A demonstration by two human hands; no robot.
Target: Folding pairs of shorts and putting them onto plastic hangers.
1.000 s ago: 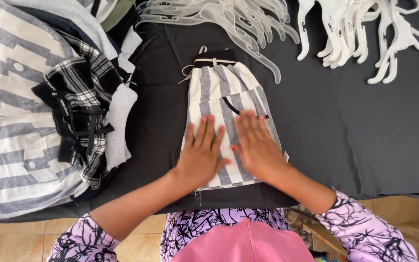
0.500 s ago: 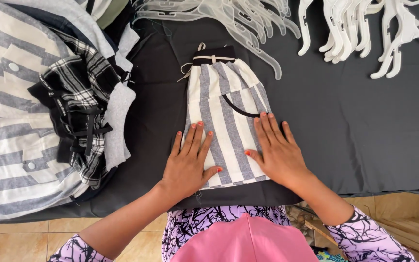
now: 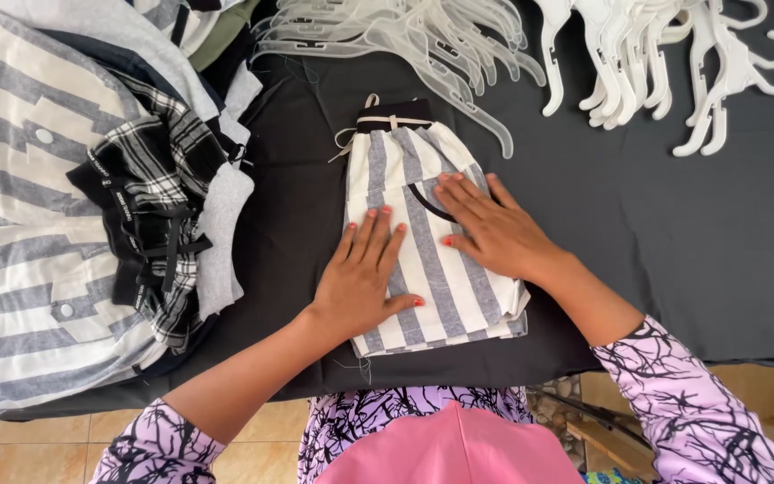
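My left hand (image 3: 362, 280) lies flat, fingers spread and gripping nothing, on the lower left part of the folded striped shorts (image 3: 423, 242), its thumb pointing across the stripes toward the middle. My right hand (image 3: 487, 229) is likewise flat and released, pressing the right half of the fold, fingertips just past the dark curved pocket edge. The shorts sit in grey and white stripes near the middle of the dark surface (image 3: 674, 242), waistband and drawstring away from me, the bottom hem close to the near edge of the surface, with only a narrow strip of dark cloth left between hem and edge.

To the left, a bare band of the surface separates the shorts from the pile of checked and striped clothes (image 3: 91, 215), which spills over the left part. To the right of my right hand the dark cloth lies open out to its far right edge. Beyond the waistband, the clear hangers (image 3: 405, 36) reach down close to the shorts' top right corner, and the white hangers (image 3: 674, 54) lie farther right, well apart from my hands
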